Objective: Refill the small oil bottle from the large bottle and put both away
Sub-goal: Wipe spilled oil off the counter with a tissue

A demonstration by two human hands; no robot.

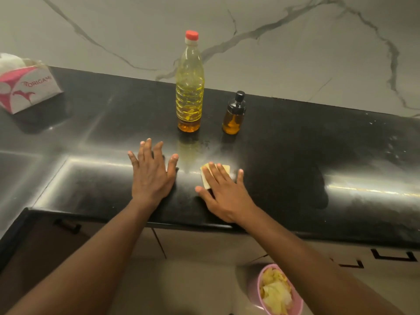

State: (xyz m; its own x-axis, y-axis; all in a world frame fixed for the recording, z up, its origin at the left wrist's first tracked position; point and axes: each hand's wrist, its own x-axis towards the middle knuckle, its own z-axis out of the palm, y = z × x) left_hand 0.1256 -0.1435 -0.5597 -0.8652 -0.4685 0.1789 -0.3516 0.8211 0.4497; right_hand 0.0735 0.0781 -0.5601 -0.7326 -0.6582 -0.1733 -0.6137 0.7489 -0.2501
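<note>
The large clear bottle [189, 87] with a red cap stands upright on the black counter [295, 155], a little amber oil at its bottom. To its right stands the small oil bottle [234, 115], capped in black and holding amber oil. My left hand [151, 176] lies flat on the counter with fingers spread, below and left of the large bottle. My right hand [223, 193] presses flat on a yellowish folded tissue [205, 176], in front of both bottles.
A white and pink tissue box [27, 89] sits at the counter's far left. The marble wall [272, 42] rises behind the bottles. A pink bin [295, 298] filled with used tissues stands on the floor below the counter edge. Cabinet fronts with dark handles [68, 225] run underneath.
</note>
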